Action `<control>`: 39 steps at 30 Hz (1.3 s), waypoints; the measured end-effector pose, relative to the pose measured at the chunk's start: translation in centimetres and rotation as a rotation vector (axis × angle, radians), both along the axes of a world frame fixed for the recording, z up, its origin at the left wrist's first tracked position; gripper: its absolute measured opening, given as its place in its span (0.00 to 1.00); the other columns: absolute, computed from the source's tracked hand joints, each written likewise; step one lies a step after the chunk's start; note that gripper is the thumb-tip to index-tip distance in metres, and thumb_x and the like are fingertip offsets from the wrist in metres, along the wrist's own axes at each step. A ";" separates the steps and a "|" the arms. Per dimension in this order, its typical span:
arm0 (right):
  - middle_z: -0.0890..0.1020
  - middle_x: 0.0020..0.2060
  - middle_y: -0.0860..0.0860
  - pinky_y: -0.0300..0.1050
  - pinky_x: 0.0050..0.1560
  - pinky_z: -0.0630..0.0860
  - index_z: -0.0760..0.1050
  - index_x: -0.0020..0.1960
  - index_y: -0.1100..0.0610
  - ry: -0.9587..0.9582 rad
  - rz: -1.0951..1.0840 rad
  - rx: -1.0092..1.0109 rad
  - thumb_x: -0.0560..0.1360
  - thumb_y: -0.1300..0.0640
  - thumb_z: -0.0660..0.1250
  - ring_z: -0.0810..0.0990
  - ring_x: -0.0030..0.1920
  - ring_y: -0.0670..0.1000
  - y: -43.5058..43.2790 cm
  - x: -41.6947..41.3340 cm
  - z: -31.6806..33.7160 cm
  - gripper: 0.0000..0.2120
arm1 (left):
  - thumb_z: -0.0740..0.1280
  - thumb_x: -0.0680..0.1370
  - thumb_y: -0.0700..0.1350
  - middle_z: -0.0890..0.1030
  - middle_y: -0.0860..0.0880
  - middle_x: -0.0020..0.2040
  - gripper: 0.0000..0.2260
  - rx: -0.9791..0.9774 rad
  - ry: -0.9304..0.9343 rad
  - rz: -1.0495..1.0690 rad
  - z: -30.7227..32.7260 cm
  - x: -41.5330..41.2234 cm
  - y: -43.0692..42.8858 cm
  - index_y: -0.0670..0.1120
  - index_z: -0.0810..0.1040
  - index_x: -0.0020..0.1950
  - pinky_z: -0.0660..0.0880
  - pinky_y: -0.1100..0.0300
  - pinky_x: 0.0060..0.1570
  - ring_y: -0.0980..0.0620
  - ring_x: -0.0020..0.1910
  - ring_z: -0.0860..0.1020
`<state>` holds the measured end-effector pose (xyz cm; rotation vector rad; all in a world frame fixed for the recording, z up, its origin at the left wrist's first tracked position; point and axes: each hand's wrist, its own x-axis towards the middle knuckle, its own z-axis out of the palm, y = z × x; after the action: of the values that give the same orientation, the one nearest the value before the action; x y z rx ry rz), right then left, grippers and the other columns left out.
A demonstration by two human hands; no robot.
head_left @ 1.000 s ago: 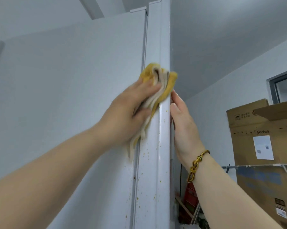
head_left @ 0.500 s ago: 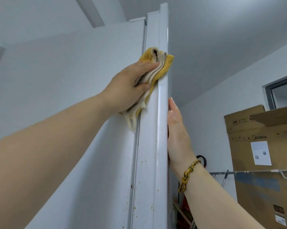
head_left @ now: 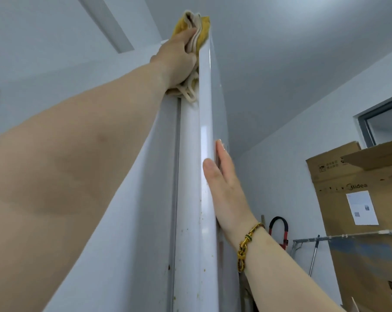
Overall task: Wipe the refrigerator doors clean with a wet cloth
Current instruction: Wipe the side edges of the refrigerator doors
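Two hands work on a white refrigerator door point(head_left: 205, 122), seen edge-on from below. At 12 o'clock, the left hand point(head_left: 179, 57) clutches a bunched yellow-and-cream cloth point(head_left: 198, 28) and presses it against the door's top corner. Just off centre toward 5 o'clock, the right hand point(head_left: 226, 192) lies flat, fingers straight, against the door's right face, grasping nothing; a braided bracelet point(head_left: 246, 244) circles its wrist. Brown specks point(head_left: 200, 216) dot the door edge toward 6 o'clock. A cardboard box point(head_left: 359, 233) stands at 4 o'clock.
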<state>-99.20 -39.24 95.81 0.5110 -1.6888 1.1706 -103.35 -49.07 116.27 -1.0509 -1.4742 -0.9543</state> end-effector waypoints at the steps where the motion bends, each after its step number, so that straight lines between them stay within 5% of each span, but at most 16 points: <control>1: 0.54 0.72 0.36 0.35 0.71 0.50 0.51 0.73 0.43 0.002 0.003 -0.001 0.78 0.49 0.55 0.51 0.70 0.34 0.0 0.0 -0.1 0.26 | 0.55 0.77 0.42 0.65 0.51 0.72 0.25 -0.025 0.001 0.000 -0.4 0.1 -0.4 0.55 0.58 0.73 0.58 0.59 0.69 0.48 0.69 0.64; 4: 0.55 0.72 0.36 0.33 0.69 0.50 0.51 0.73 0.44 0.007 -0.004 -0.006 0.78 0.50 0.55 0.52 0.69 0.34 0.0 0.0 -0.1 0.26 | 0.57 0.77 0.40 0.65 0.52 0.71 0.25 -0.058 0.014 -0.047 -3.6 0.1 -1.2 0.55 0.59 0.73 0.56 0.72 0.62 0.52 0.69 0.64; 9: 0.55 0.72 0.37 0.29 0.66 0.52 0.51 0.74 0.45 0.012 -0.018 -0.010 0.79 0.50 0.54 0.54 0.67 0.32 -0.2 0.1 -0.1 0.25 | 0.61 0.76 0.46 0.65 0.57 0.69 0.24 -0.130 0.031 -0.089 -13.5 -0.9 -2.2 0.58 0.62 0.70 0.50 0.49 0.73 0.57 0.70 0.61; 13: 0.56 0.72 0.37 0.23 0.62 0.54 0.50 0.74 0.46 0.012 -0.029 -0.015 0.80 0.50 0.50 0.55 0.66 0.31 -0.4 0.1 -0.2 0.23 | 0.57 0.71 0.51 0.62 0.59 0.70 0.26 -0.181 0.092 -0.023 -15.7 -1.3 -2.3 0.59 0.59 0.70 0.45 0.47 0.72 0.60 0.71 0.56; 15: 0.55 0.72 0.37 0.25 0.63 0.50 0.50 0.74 0.46 0.011 -0.057 -0.001 0.80 0.49 0.49 0.53 0.69 0.33 -0.3 0.1 -0.2 0.23 | 0.60 0.76 0.47 0.62 0.54 0.72 0.25 -0.167 0.073 0.014 -14.0 -1.4 -2.3 0.54 0.60 0.72 0.46 0.45 0.72 0.54 0.72 0.58; 19: 0.55 0.72 0.37 0.12 0.51 0.52 0.49 0.74 0.47 -0.013 -0.064 0.014 0.80 0.50 0.50 0.54 0.62 0.28 -0.4 0.3 -0.2 0.24 | 0.60 0.73 0.46 0.64 0.54 0.71 0.27 -0.114 0.032 -0.153 -14.3 -0.9 -1.6 0.52 0.61 0.72 0.54 0.53 0.72 0.53 0.71 0.61; 23: 0.57 0.73 0.41 0.29 0.69 0.53 0.53 0.74 0.49 0.026 -0.051 0.002 0.80 0.51 0.53 0.55 0.71 0.36 0.0 0.4 -0.9 0.24 | 0.57 0.70 0.55 0.58 0.65 0.66 0.25 -0.134 0.110 -0.244 -22.0 -2.2 -1.9 0.62 0.58 0.66 0.47 0.50 0.71 0.64 0.69 0.54; 28: 0.55 0.74 0.42 0.25 0.63 0.50 0.51 0.74 0.51 -0.019 -0.097 0.005 0.80 0.52 0.51 0.53 0.72 0.38 -0.2 0.8 -2.7 0.23 | 0.56 0.71 0.53 0.60 0.59 0.66 0.23 -0.149 0.131 -0.111 -25.5 -2.8 -2.8 0.60 0.63 0.67 0.46 0.43 0.68 0.59 0.70 0.54; 30: 0.55 0.74 0.42 0.25 0.64 0.51 0.52 0.74 0.51 -0.008 -0.119 0.016 0.80 0.52 0.50 0.53 0.71 0.37 -0.2 1.0 -2.9 0.23 | 0.59 0.71 0.52 0.57 0.64 0.64 0.21 -0.160 0.099 -0.107 -24.4 -2.5 -3.0 0.61 0.61 0.63 0.41 0.48 0.68 0.59 0.69 0.54; 34: 0.56 0.70 0.35 0.16 0.59 0.50 0.52 0.70 0.40 0.000 -0.102 0.002 0.81 0.54 0.49 0.54 0.63 0.26 -0.2 1.6 -6.5 0.19 | 0.59 0.71 0.48 0.57 0.63 0.65 0.22 -0.184 0.046 -0.106 -23.2 -2.2 -3.2 0.62 0.58 0.62 0.40 0.52 0.68 0.63 0.68 0.51; 37: 0.55 0.61 0.25 0.14 0.59 0.50 0.54 0.57 0.31 -0.063 -0.122 -0.006 0.81 0.56 0.49 0.54 0.57 0.17 0.1 1.3 -11.3 0.18 | 0.59 0.71 0.47 0.58 0.59 0.67 0.24 -0.155 0.029 -0.115 -24.0 -2.0 -2.6 0.60 0.58 0.65 0.45 0.43 0.71 0.61 0.69 0.52; 39: 0.57 0.59 0.24 0.21 0.65 0.51 0.55 0.55 0.30 -0.087 -0.125 -0.056 0.81 0.54 0.50 0.55 0.61 0.21 0.0 0.7 -13.5 0.16 | 0.58 0.71 0.49 0.59 0.57 0.67 0.26 -0.135 0.064 -0.151 -26.3 -2.3 -2.3 0.59 0.61 0.69 0.52 0.36 0.68 0.57 0.71 0.54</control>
<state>-98.48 -39.21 82.34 0.3195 -1.7313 1.1601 -105.63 -51.40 90.02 -1.2947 -1.4382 -0.9266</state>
